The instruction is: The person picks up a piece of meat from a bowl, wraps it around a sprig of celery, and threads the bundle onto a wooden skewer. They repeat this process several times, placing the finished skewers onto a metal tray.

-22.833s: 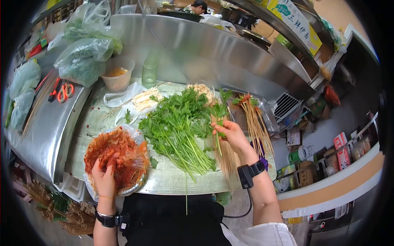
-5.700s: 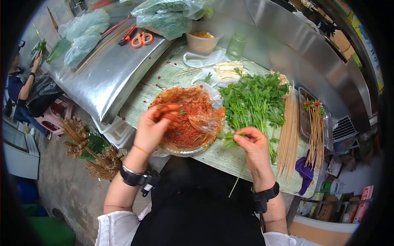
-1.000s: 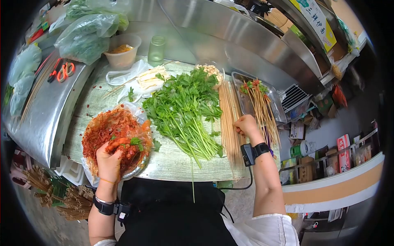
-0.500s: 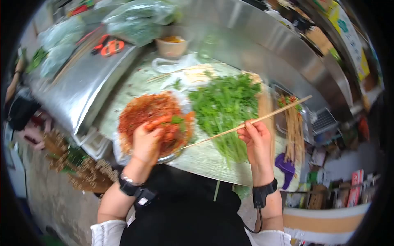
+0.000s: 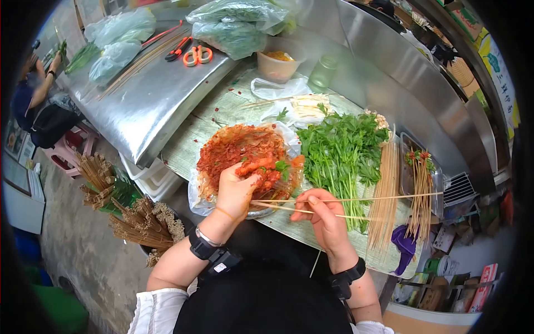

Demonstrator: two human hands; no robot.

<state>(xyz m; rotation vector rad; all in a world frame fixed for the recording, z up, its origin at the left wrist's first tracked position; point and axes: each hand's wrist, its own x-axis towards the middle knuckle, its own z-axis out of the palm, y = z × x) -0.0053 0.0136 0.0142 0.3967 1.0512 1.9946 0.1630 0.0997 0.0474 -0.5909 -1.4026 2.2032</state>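
Observation:
My left hand (image 5: 232, 193) is closed around chili-coated food pieces (image 5: 267, 173), with a green leaf (image 5: 282, 167) at their end. It is over a bowl of red chili mixture (image 5: 222, 153) lined with clear plastic. To the right, my right hand (image 5: 327, 221) pinches a bamboo skewer (image 5: 389, 197) between thumb and fingers, its left end close to the food. Two thin stick lines show at that hand; I cannot tell whether they are two skewers. Leafy green herbs (image 5: 339, 150) lie just beyond it, stems toward me.
Loose skewers (image 5: 384, 195) lie right of the herbs, beside a metal tray (image 5: 436, 186) with filled skewers (image 5: 421, 192). A purple cloth (image 5: 404, 245) is at the table's edge. Scissors (image 5: 197, 56) rest on the steel counter (image 5: 150, 83). A person (image 5: 36, 94) is at far left.
The right hand has moved down and left, bringing the skewer from a slant to nearly level and closer to the left hand. The view has shifted; the left hand still holds the food.

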